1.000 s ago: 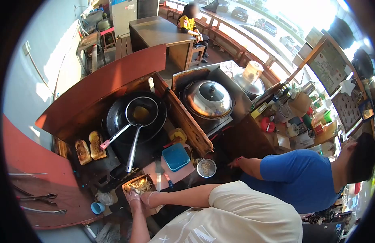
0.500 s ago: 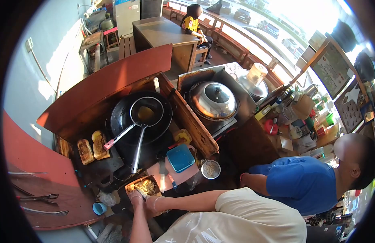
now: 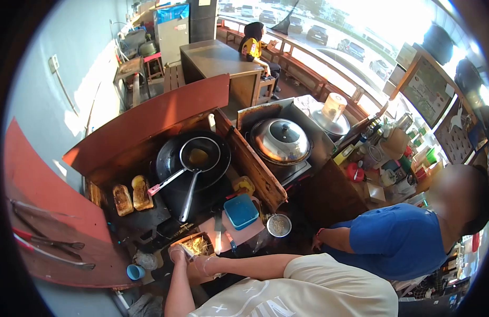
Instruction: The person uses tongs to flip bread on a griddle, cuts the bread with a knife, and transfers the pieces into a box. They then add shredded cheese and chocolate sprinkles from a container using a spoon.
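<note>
A brown cardboard food box (image 3: 211,244) filled with shredded, yellowish food (image 3: 196,245) sits at the near edge of the cooking counter. My left hand (image 3: 177,253) is at its near left corner, fingers bent inward. Close beside it, my right hand (image 3: 203,265) reaches in from the right, fingertips drawn together at the box's near side. Both hands seem to wear clear gloves. A small whitish bit shows between them, too small to name. Just right of the box, a knife (image 3: 218,235) lies on a pink cutting board (image 3: 249,234).
A blue container (image 3: 241,212) stands on the board, near a metal bowl (image 3: 278,225). Behind are a wok (image 3: 165,158) with a strainer (image 3: 189,195) and toasted bread (image 3: 142,193). A lidded pot (image 3: 281,142) stands farther right. A person in blue (image 3: 392,240) is close by; another sits far back (image 3: 253,50).
The whole view has shifted slightly, so the counter appears a little further right and lower. My hands stay at the box. The person in blue has turned their head slightly.
</note>
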{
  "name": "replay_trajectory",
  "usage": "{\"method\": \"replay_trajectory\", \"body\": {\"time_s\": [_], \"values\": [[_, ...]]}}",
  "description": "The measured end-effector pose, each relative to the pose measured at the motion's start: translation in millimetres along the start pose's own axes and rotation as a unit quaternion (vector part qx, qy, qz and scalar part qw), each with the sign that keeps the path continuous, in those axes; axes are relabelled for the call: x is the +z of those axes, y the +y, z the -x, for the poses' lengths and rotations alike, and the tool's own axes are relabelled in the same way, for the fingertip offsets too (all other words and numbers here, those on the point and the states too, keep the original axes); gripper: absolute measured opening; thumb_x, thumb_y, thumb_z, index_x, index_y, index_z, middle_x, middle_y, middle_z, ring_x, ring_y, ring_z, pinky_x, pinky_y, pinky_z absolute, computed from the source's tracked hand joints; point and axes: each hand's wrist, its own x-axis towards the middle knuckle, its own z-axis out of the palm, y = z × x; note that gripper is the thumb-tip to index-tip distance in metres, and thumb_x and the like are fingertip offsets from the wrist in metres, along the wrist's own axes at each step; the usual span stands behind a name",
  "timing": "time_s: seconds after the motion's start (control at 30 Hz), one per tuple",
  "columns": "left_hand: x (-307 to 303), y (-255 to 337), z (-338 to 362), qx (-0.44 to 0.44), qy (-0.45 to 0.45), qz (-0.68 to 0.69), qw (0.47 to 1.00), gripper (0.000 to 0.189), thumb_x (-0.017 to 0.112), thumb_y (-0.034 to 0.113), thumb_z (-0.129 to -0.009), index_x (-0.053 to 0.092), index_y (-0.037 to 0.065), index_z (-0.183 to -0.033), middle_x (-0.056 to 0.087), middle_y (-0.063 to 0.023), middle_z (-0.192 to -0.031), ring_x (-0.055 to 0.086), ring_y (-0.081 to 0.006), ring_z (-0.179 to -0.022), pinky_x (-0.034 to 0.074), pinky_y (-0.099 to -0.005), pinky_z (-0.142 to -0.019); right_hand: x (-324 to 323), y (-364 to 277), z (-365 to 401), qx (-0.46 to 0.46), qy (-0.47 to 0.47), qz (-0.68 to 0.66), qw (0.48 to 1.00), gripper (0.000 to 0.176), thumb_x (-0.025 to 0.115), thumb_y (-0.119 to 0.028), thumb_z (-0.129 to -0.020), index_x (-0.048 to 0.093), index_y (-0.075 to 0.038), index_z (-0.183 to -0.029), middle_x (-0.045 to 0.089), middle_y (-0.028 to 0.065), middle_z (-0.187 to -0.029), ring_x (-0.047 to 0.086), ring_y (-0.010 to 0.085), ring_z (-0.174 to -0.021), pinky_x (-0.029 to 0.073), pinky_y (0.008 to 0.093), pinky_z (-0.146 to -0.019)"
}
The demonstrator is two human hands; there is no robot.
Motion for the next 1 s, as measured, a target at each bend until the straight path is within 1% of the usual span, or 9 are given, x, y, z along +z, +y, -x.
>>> {"method": "replay_trajectory", "body": {"time_s": [0.07, 0.2, 0.27, 0.4, 0.43, 0.57, 0.8, 0.83, 1.0], "values": [[-9, 61, 66, -0.129, 0.061, 0.149, 0.979, 0.023, 0.048, 0.014, -0.092, 0.065, -0.002, -0.093, 0.069, -0.0175, -0.086, 0.067, -0.0325, -0.072, 0.051, -0.0417, -0.060, 13, -2, -5, 0.010, 0.010, -0.091, 0.996, 0.026, 0.053, -0.016, -0.092, 0.076, -0.005, -0.095, 0.073, 0.0146, -0.094, 0.069, 0.0273, -0.084, 0.051, 0.0382, -0.078], [-26, 32, 41, -0.005, 0.138, -0.117, 0.984, 0.027, 0.055, 0.024, -0.093, 0.063, 0.001, -0.104, 0.068, -0.0198, -0.102, 0.067, -0.0290, -0.093, 0.051, -0.0388, -0.080, 66, 9, -42, 0.027, 0.014, -0.061, 0.998, 0.025, 0.054, -0.018, -0.089, 0.076, -0.005, -0.092, 0.072, 0.0184, -0.093, 0.070, 0.0298, -0.083, 0.053, 0.0391, -0.075], [-34, 44, 67, 0.164, 0.012, -0.505, 0.847, 0.035, 0.055, 0.028, -0.092, 0.062, 0.003, -0.116, 0.065, -0.0182, -0.113, 0.061, -0.0246, -0.111, 0.047, -0.0374, -0.096, 93, 17, -62, 0.052, 0.021, -0.090, 0.994, 0.026, 0.055, -0.020, -0.088, 0.075, -0.004, -0.093, 0.072, 0.0191, -0.093, 0.070, 0.0313, -0.084, 0.053, 0.0403, -0.076], [-26, -1, 46, 0.256, -0.039, -0.390, 0.883, 0.042, 0.047, 0.036, -0.095, 0.063, 0.006, -0.119, 0.064, -0.0194, -0.121, 0.061, -0.0322, -0.111, 0.048, -0.0391, -0.094, 61, 16, -47, 0.104, 0.089, -0.276, 0.951, 0.031, 0.056, -0.024, -0.085, 0.072, -0.002, -0.099, 0.071, 0.0202, -0.097, 0.070, 0.0347, -0.090, 0.053, 0.0433, -0.081], [-27, 7, 46, 0.153, -0.156, -0.302, 0.928, 0.047, 0.053, 0.036, -0.094, 0.060, 0.002, -0.126, 0.062, -0.0202, -0.125, 0.060, -0.0318, -0.114, 0.049, -0.0377, -0.094, 54, 12, -41, 0.120, 0.152, -0.351, 0.916, 0.032, 0.057, -0.024, -0.085, 0.071, -0.003, -0.104, 0.070, 0.0212, -0.101, 0.070, 0.0343, -0.091, 0.053, 0.0414, -0.081], [-51, 96, 168, 0.105, -0.128, -0.154, 0.974, 0.063, 0.072, 0.027, -0.085, 0.051, 0.001, -0.138, 0.064, -0.0184, -0.124, 0.063, -0.0238, -0.113, 0.049, -0.0345, -0.095, 37, 21, -37, 0.121, 0.063, -0.326, 0.935, 0.032, 0.060, -0.027, -0.085, 0.071, -0.005, -0.106, 0.070, 0.0203, -0.104, 0.069, 0.0345, -0.094, 0.053, 0.0406, -0.082], [-39, 58, 142, 0.190, -0.079, -0.278, 0.938, 0.060, 0.071, 0.038, -0.085, 0.055, 0.010, -0.135, 0.067, -0.0207, -0.114, 0.066, -0.0323, -0.104, 0.052, -0.0371, -0.088, 45, 26, -23, 0.055, 0.079, -0.249, 0.964, 0.028, 0.062, -0.024, -0.084, 0.071, -0.004, -0.100, 0.070, 0.0202, -0.101, 0.068, 0.0349, -0.093, 0.053, 0.0424, -0.082], [-39, 60, 147, 0.178, -0.079, -0.279, 0.940, 0.055, 0.069, 0.039, -0.086, 0.057, 0.011, -0.132, 0.067, -0.0218, -0.111, 0.066, -0.0347, -0.101, 0.052, -0.0391, -0.086, 74, 36, -30, -0.108, 0.209, -0.077, 0.969, 0.021, 0.060, -0.019, -0.084, 0.070, -0.003, -0.093, 0.070, 0.0191, -0.093, 0.068, 0.0339, -0.090, 0.053, 0.0431, -0.080], [-37, 59, 155, 0.228, -0.095, -0.275, 0.929, 0.039, 0.060, 0.026, -0.093, 0.058, 0.010, -0.129, 0.067, -0.0237, -0.105, 0.066, -0.0387, -0.094, 0.052, -0.0444, -0.079, 113, 33, -45, -0.051, 0.232, -0.157, 0.959, 0.019, 0.060, -0.022, -0.079, 0.073, -0.009, -0.083, 0.070, 0.0128, -0.097, 0.066, 0.0295, -0.094, 0.054, 0.0404, -0.081]]}}
